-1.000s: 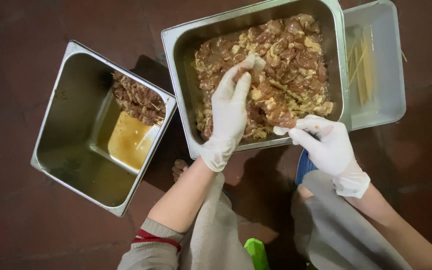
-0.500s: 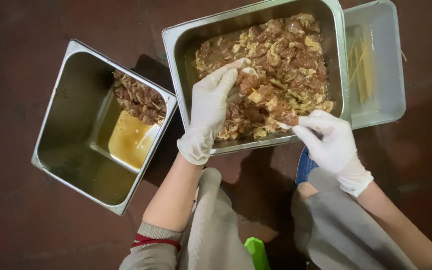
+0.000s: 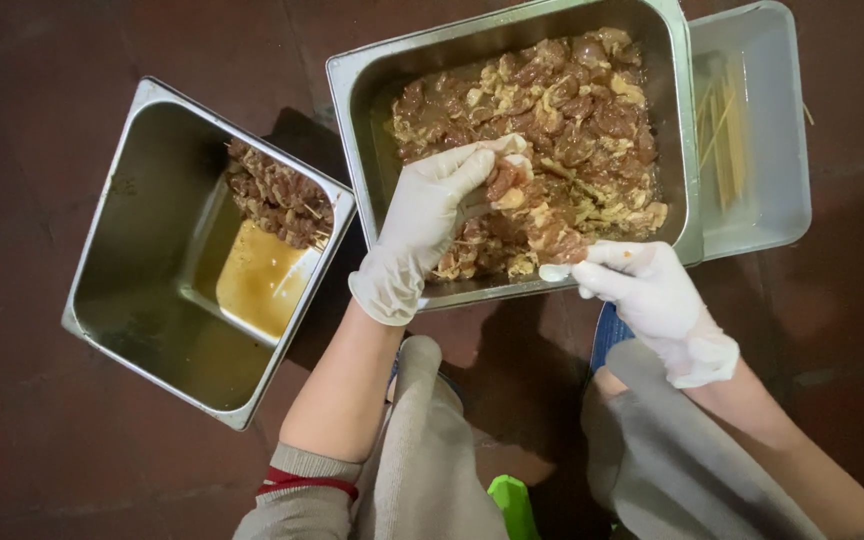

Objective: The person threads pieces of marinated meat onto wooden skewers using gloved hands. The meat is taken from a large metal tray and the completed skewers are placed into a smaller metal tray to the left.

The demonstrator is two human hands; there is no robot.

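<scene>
Seen from the head camera, a person seated over a dark floor [image 3: 72, 450] works with two white-gloved hands above three containers. The left hand [image 3: 427, 220] reaches into the large steel pan [image 3: 347, 120], fingers closed around one piece of marinated meat [image 3: 504, 182] lifted just off the heap of chopped meat [image 3: 562, 130] that fills the pan in brown sauce. The right hand [image 3: 652, 295] rests at the pan's near rim, its fingers curled narrow and touching the meat at the edge; whether it holds anything cannot be told. To the left, well apart, a second steel pan [image 3: 122, 290] holds a small stack of finished meat skewers [image 3: 277, 195] in its far corner beside one pool of yellowish liquid [image 3: 262, 280]. Just beside the large pan on the right stands one grey plastic tray [image 3: 787, 200] with a bundle of bare bamboo sticks [image 3: 722, 120] too many and too faint to count.
</scene>
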